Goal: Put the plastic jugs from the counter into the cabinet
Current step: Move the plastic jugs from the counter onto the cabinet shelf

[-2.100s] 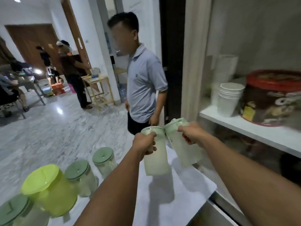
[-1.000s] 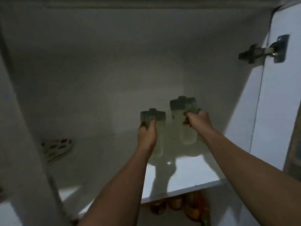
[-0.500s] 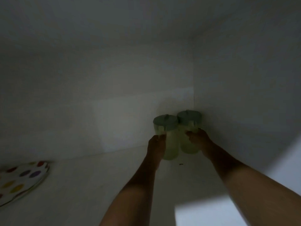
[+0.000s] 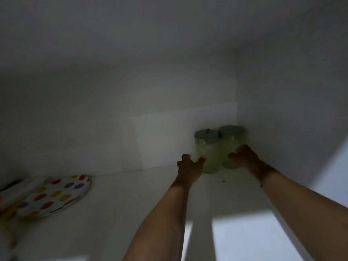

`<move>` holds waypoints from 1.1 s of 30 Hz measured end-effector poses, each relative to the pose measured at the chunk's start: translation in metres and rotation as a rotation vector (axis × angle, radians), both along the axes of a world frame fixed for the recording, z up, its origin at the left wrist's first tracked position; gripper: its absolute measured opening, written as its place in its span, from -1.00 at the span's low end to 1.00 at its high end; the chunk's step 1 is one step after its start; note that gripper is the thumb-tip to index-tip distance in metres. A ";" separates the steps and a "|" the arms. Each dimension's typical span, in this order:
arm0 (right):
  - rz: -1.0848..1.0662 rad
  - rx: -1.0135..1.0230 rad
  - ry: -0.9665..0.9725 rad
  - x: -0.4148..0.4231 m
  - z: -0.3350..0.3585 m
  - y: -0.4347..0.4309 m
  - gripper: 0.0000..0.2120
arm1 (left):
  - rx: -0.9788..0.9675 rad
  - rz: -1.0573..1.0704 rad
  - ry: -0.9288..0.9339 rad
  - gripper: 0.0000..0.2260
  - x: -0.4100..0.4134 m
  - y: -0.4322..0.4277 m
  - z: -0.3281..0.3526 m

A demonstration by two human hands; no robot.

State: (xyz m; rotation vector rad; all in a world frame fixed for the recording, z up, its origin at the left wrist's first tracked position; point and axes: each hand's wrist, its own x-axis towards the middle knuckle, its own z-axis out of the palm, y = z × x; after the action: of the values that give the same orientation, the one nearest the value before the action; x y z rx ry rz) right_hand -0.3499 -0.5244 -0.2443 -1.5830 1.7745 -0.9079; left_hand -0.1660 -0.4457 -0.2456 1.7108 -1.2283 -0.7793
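A: What took up most of the view?

B: The cabinet [image 4: 131,81] inside, dim and pale, with its shelf [image 4: 122,204] running across the lower half. Both bare forearms reached in from below toward the back right corner.

A: And on the shelf?

B: At the far left lay a plate [image 4: 54,194] with coloured dots, tilted a little, partly cut off by the edge. Well apart from it, in the back right corner, stood two jugs, upright and touching each other, both with green lids.

A: Which was which?

B: The left jug [image 4: 208,151] stood slightly nearer; the right jug [image 4: 232,146] sat tight against the side wall.

A: What were the hands doing?

B: The left hand [image 4: 190,167] was spread, fingers apart, with only the thumb tip at the left jug's lower side; it was not clamped on it. The right hand [image 4: 244,157] lay against the front of the right jug, fingers curled, but the dim light kept me from telling whether it gripped or merely touched.

A: Anything smaller?

B: A tiny dark speck [image 4: 223,181] on the shelf just in front of the jugs.
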 end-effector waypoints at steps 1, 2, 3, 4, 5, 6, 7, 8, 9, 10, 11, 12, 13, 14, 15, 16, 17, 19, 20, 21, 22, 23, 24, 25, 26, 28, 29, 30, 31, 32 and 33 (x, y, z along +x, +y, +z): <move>0.047 -0.027 0.039 0.007 0.007 0.017 -0.48 | -0.008 -0.008 -0.024 -0.31 0.007 0.019 0.005; 0.099 -0.055 0.073 0.016 0.014 0.037 -0.55 | -0.021 -0.016 -0.056 -0.35 0.014 0.037 0.010; 0.150 -0.083 0.098 0.027 0.023 0.058 -0.59 | -0.029 -0.025 -0.083 -0.40 0.021 0.057 0.016; 0.184 -0.111 0.124 0.040 0.033 0.082 -0.62 | -0.041 -0.034 -0.100 -0.47 0.028 0.080 0.023; 0.204 -0.138 0.152 0.055 0.041 0.106 -0.65 | -0.055 -0.046 -0.107 -0.56 0.036 0.104 0.030; 0.220 -0.158 0.157 0.070 0.049 0.131 -0.67 | -0.072 -0.056 -0.108 -0.64 0.045 0.129 0.036; 0.247 -0.195 0.155 0.086 0.055 0.155 -0.70 | -0.087 -0.056 -0.103 -0.72 0.055 0.155 0.041; 0.281 -0.233 0.127 0.103 0.061 0.181 -0.73 | -0.105 -0.058 -0.099 -0.78 0.066 0.185 0.046; 0.311 -0.274 0.079 0.119 0.064 0.206 -0.78 | -0.108 -0.065 -0.105 -0.83 0.077 0.215 0.051; 0.325 -0.317 0.025 0.136 0.066 0.233 -0.84 | -0.099 -0.078 -0.112 -0.85 0.090 0.246 0.053; 0.343 -0.366 -0.009 0.154 0.066 0.258 -0.85 | -0.079 -0.083 -0.113 -0.85 0.103 0.278 0.056; 0.357 -0.428 -0.033 0.175 0.067 0.285 -0.83 | -0.056 -0.079 -0.106 -0.86 0.118 0.312 0.059; 0.369 -0.500 -0.053 0.197 0.067 0.315 -0.80 | -0.026 -0.068 -0.093 -0.86 0.135 0.346 0.061; 0.370 -0.571 -0.082 0.220 0.069 0.346 -0.78 | -0.003 -0.050 -0.079 -0.85 0.153 0.381 0.064; 0.372 -0.632 -0.122 0.243 0.072 0.378 -0.79 | 0.011 -0.017 -0.067 -0.84 0.172 0.416 0.068; 0.391 -0.668 -0.167 0.266 0.074 0.412 -0.80 | 0.012 0.031 -0.058 -0.83 0.191 0.450 0.071; 0.424 -0.682 -0.204 0.290 0.075 0.441 -0.81 | 0.009 0.092 -0.062 -0.84 0.211 0.484 0.073; 0.544 -0.663 -0.231 0.335 0.073 0.495 -0.82 | -0.004 0.233 -0.098 -0.87 0.248 0.551 0.077; 0.621 -0.638 -0.233 0.360 0.070 0.520 -0.83 | -0.007 0.315 -0.113 -0.87 0.266 0.585 0.077; 0.698 -0.619 -0.239 0.384 0.067 0.543 -0.85 | -0.007 0.402 -0.120 -0.86 0.285 0.617 0.075; 0.773 -0.602 -0.241 0.408 0.064 0.568 -0.87 | -0.007 0.489 -0.118 -0.84 0.305 0.650 0.072; 0.846 -0.593 -0.239 0.433 0.059 0.590 -0.87 | -0.005 0.575 -0.117 -0.82 0.324 0.682 0.067; 0.920 -0.588 -0.219 0.456 0.055 0.614 -0.87 | -0.001 0.656 -0.118 -0.81 0.343 0.714 0.060; 1.004 -0.576 -0.197 0.479 0.048 0.637 -0.87 | 0.006 0.734 -0.120 -0.82 0.360 0.745 0.051; 1.088 -0.544 -0.168 0.502 0.040 0.659 -0.88 | 0.015 0.808 -0.121 -0.83 0.374 0.775 0.042; 1.255 -0.450 -0.108 0.547 0.018 0.701 -0.87 | 0.051 0.952 -0.108 -0.81 0.403 0.830 0.018; 1.329 -0.390 -0.085 0.569 0.004 0.720 -0.85 | 0.076 1.020 -0.106 -0.79 0.418 0.855 0.005; 1.389 -0.328 -0.062 0.593 -0.011 0.737 -0.83 | 0.103 1.088 -0.109 -0.78 0.431 0.879 -0.009; 1.444 -0.269 -0.044 0.615 -0.027 0.754 -0.82 | 0.125 1.152 -0.111 -0.80 0.446 0.900 -0.024; 1.493 -0.214 -0.025 0.637 -0.042 0.771 -0.81 | 0.145 1.213 -0.106 -0.82 0.459 0.919 -0.039; 1.535 -0.165 -0.006 0.661 -0.060 0.785 -0.79 | 0.162 1.274 -0.091 -0.83 0.474 0.935 -0.056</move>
State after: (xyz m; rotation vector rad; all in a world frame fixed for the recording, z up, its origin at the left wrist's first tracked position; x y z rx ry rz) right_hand 0.3114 0.2606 -0.3046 -2.2950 0.0984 -0.2325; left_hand 0.3077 0.4891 -0.3011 2.1860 0.0458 -0.0032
